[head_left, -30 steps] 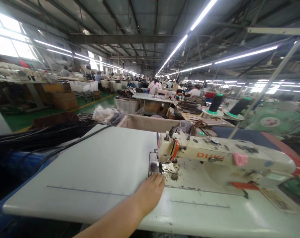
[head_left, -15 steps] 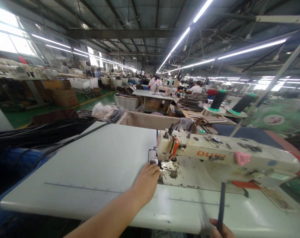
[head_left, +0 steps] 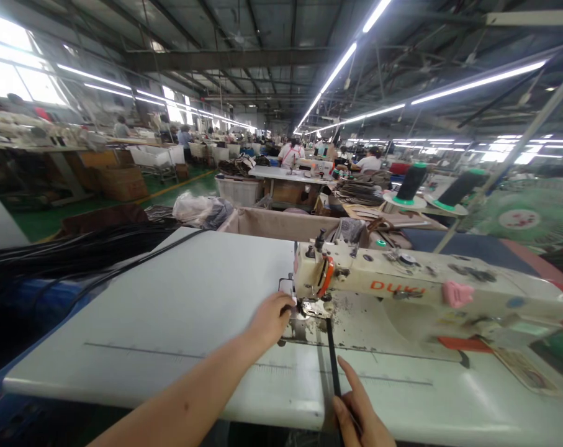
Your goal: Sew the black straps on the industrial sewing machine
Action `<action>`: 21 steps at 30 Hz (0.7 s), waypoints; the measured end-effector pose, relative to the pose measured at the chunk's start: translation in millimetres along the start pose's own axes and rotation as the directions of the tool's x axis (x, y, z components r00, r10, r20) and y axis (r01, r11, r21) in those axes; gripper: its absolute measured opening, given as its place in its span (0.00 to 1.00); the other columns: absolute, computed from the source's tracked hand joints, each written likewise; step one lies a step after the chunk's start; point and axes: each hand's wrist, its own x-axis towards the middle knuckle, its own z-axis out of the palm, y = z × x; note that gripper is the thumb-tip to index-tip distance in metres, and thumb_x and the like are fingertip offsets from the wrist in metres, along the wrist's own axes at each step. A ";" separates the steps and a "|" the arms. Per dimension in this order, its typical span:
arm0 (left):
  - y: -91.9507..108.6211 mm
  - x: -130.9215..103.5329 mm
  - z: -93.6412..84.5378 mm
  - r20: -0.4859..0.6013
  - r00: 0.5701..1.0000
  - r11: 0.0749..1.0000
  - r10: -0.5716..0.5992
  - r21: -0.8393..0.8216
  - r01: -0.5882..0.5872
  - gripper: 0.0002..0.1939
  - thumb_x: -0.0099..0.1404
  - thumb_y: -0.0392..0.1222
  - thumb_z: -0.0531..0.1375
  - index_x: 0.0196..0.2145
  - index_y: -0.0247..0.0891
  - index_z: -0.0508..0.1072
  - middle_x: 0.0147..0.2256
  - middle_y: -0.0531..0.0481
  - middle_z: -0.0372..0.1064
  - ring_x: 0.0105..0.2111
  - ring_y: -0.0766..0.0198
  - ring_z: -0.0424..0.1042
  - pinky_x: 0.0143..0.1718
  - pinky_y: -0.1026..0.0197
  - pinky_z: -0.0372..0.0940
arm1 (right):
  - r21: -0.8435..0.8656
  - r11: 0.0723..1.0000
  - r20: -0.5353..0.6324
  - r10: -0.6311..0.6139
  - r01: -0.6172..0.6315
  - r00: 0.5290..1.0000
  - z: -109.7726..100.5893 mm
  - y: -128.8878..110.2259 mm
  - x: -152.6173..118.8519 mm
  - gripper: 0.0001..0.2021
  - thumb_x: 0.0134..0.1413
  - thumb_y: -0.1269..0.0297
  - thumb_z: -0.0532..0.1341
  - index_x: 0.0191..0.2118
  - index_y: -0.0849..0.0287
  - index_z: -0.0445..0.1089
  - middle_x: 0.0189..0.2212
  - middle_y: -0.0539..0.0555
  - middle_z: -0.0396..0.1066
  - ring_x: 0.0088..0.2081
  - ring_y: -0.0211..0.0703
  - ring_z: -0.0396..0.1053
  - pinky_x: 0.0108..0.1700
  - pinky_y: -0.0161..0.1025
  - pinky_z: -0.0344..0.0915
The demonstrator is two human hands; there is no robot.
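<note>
A sewing machine (head_left: 402,285) with orange lettering stands on a pale table. Left of its presser foot (head_left: 315,308), my left hand (head_left: 270,316) has its fingers curled and pressed together; what they may hold is hidden. A narrow black strip (head_left: 333,357) runs from beside the presser foot down towards the table's front edge. My right hand (head_left: 359,406) grips the strip's lower part at that edge, index finger stretched along it.
Long black strips (head_left: 76,257) lie heaped at the left over a blue bin (head_left: 48,304). Two dark thread cones (head_left: 411,183) and a green fan (head_left: 523,214) stand at the right. A fabric-lined bin (head_left: 281,225) sits behind the table. Other people work further back.
My right hand has come left and up, bringing the strip from the right to the presser foot. My left hand has drawn back slightly left, and its fingers have curled.
</note>
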 end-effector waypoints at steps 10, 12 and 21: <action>-9.7 72.4 -2.6 0.108 0.991 0.977 -0.077 0.205 0.054 0.19 0.64 0.39 0.62 0.53 0.39 0.77 0.59 0.45 0.69 0.63 0.53 0.63 0.67 0.54 0.55 | -0.142 0.986 0.321 -0.034 0.084 0.946 19.9 -42.3 38.3 0.28 0.67 0.56 0.47 0.68 0.59 0.63 0.57 0.60 0.73 0.56 0.53 0.74 0.56 0.45 0.70; -8.7 80.8 0.9 0.102 0.992 0.974 -0.080 0.218 0.057 0.24 0.62 0.39 0.64 0.56 0.40 0.75 0.60 0.44 0.68 0.64 0.51 0.61 0.67 0.53 0.53 | -0.153 0.988 0.312 0.011 0.039 0.950 23.5 -49.9 43.9 0.28 0.66 0.57 0.48 0.67 0.61 0.64 0.55 0.62 0.74 0.56 0.56 0.74 0.56 0.47 0.69; -9.4 103.4 6.6 -0.027 0.980 0.942 -0.198 0.271 0.198 0.21 0.64 0.43 0.64 0.54 0.33 0.73 0.55 0.35 0.70 0.59 0.45 0.67 0.61 0.46 0.58 | -0.149 0.987 0.338 0.104 -0.056 0.935 24.1 -54.8 52.7 0.30 0.65 0.57 0.48 0.67 0.67 0.62 0.60 0.64 0.70 0.61 0.56 0.70 0.62 0.50 0.64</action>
